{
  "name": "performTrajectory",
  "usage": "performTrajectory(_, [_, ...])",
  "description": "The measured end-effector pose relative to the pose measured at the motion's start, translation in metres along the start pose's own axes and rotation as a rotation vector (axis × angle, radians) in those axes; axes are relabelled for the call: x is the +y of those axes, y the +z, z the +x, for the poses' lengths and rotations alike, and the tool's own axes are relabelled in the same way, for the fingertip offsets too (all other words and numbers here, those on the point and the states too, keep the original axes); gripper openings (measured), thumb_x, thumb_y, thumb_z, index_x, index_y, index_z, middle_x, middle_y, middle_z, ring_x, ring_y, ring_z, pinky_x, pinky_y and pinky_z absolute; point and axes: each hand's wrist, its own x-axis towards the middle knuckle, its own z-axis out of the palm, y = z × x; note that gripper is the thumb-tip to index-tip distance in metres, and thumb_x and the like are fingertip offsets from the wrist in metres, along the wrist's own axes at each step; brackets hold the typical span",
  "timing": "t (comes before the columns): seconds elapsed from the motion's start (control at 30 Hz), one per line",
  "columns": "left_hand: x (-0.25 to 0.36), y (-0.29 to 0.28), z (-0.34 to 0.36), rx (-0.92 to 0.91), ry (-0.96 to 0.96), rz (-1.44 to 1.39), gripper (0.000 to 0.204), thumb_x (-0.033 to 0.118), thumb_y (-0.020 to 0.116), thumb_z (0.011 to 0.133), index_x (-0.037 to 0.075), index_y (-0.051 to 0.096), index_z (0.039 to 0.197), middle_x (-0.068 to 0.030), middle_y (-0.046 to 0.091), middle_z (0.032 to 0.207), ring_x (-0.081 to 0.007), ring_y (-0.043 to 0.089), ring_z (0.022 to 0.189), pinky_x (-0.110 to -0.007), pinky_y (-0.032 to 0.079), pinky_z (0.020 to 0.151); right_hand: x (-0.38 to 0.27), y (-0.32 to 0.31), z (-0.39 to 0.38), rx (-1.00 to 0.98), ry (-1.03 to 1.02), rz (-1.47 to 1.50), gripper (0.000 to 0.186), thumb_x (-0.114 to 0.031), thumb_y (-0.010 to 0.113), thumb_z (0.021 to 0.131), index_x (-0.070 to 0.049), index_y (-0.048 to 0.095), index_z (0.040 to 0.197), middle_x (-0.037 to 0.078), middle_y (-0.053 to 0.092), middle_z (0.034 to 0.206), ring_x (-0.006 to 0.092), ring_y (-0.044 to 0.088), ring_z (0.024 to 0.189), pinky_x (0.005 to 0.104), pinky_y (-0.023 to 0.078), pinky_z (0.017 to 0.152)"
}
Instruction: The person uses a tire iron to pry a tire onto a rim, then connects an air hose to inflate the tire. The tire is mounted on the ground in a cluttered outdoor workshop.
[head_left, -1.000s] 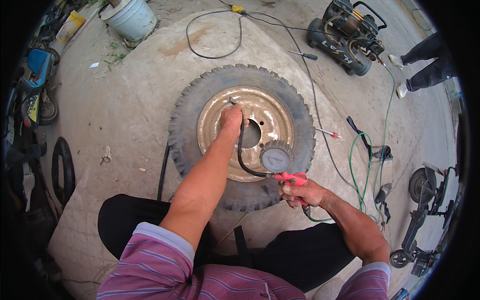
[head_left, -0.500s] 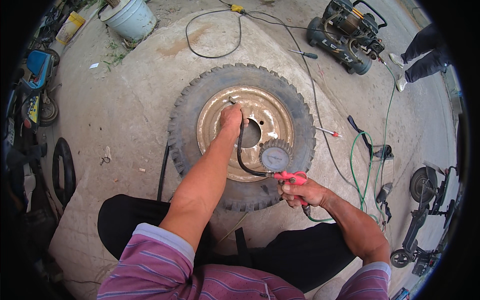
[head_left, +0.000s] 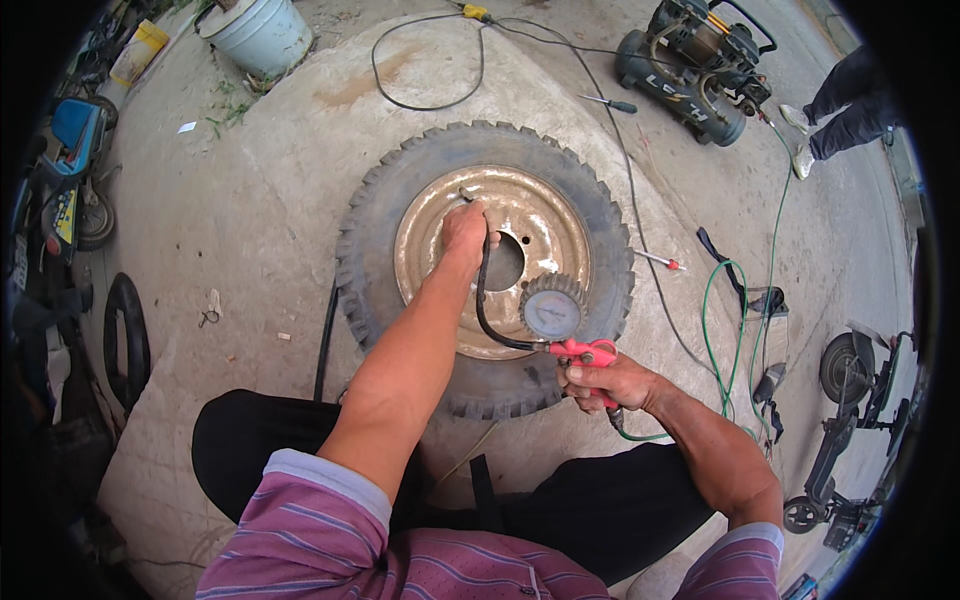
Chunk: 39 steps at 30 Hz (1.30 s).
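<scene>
A knobbly tire (head_left: 375, 190) on a rusty, cream-coloured rim (head_left: 425, 235) lies flat on the concrete before me. Over the rim's upper left part, my left hand (head_left: 465, 232) is closed around the end of a black air hose (head_left: 484, 290), where a metal chuck (head_left: 466, 194) points toward the rim's edge. That hose curves down to a red tire inflator gun (head_left: 585, 352), whose grip my right hand (head_left: 608, 384) holds. The round pressure gauge (head_left: 551, 313) on the gun sits above the tire's lower right. My fingers partly hide the chuck's lower part.
A green air line (head_left: 708, 320) runs from the gun toward a black compressor (head_left: 680, 80). Screwdrivers (head_left: 622, 106) and cables lie on the ground. A person's legs (head_left: 850, 105) stand at the far right, near a scooter (head_left: 845, 430). A white bucket (head_left: 258, 38) stands at far left.
Both hands keep their grips, with the hose and gun held almost in place. The view has shifted only slightly.
</scene>
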Motion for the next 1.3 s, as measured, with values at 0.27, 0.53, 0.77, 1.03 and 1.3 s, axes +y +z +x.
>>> performTrajectory(0.27, [0.0001,0.0013,-0.0020,0.008,0.002,-0.011,0.027,0.027,0.054,0.095,0.003,0.058,0.082,-0.0091,0.058,0.066,-0.0194,0.056,0.047,-0.033,0.049,0.042,-0.0004,0.0015,0.0001,-0.005,-0.003,0.010,0.021,-0.032,0.060,0.097,-0.014,0.054,0.106,-0.005,0.043,0.073,0.0071,0.040,0.058,0.0246,0.035,0.054])
performTrajectory(0.53, [-0.0025,-0.0006,0.0034,-0.002,0.000,-0.015,0.028,0.026,0.052,0.095,0.003,0.058,0.081,-0.0090,0.058,0.066,-0.0195,0.056,0.048,-0.034,0.049,0.043,0.0023,-0.0015,0.0030,-0.018,0.000,-0.009,0.023,-0.033,0.060,0.097,-0.014,0.054,0.109,-0.005,0.043,0.073,0.0072,0.041,0.057,0.0248,0.036,0.053])
performTrajectory(0.77, [0.0028,-0.0005,-0.0027,0.003,-0.013,0.001,0.026,0.025,0.053,0.094,0.002,0.059,0.083,-0.0093,0.059,0.068,-0.0194,0.057,0.050,-0.034,0.050,0.044,-0.0029,0.0043,0.0008,-0.003,-0.009,0.012,0.026,-0.032,0.060,0.097,-0.014,0.054,0.115,-0.004,0.044,0.075,0.0072,0.040,0.058,0.0251,0.036,0.054])
performTrajectory(1.03, [0.0014,0.0000,-0.0010,0.006,-0.012,-0.005,0.024,0.024,0.054,0.094,0.002,0.059,0.084,-0.0091,0.058,0.067,-0.0193,0.056,0.048,-0.034,0.049,0.043,-0.0004,0.0007,0.0015,-0.001,0.006,0.040,0.024,-0.031,0.061,0.097,-0.012,0.054,0.111,-0.003,0.045,0.075,0.0073,0.040,0.058,0.0243,0.036,0.054])
performTrajectory(1.3, [-0.0022,-0.0006,0.0039,0.000,-0.002,-0.011,0.025,0.025,0.054,0.094,0.003,0.058,0.082,-0.0092,0.058,0.067,-0.0195,0.056,0.047,-0.034,0.048,0.042,0.0001,0.0008,0.0022,-0.017,-0.016,0.052,0.024,-0.031,0.061,0.096,-0.011,0.054,0.108,-0.003,0.044,0.074,0.0076,0.041,0.057,0.0252,0.037,0.053])
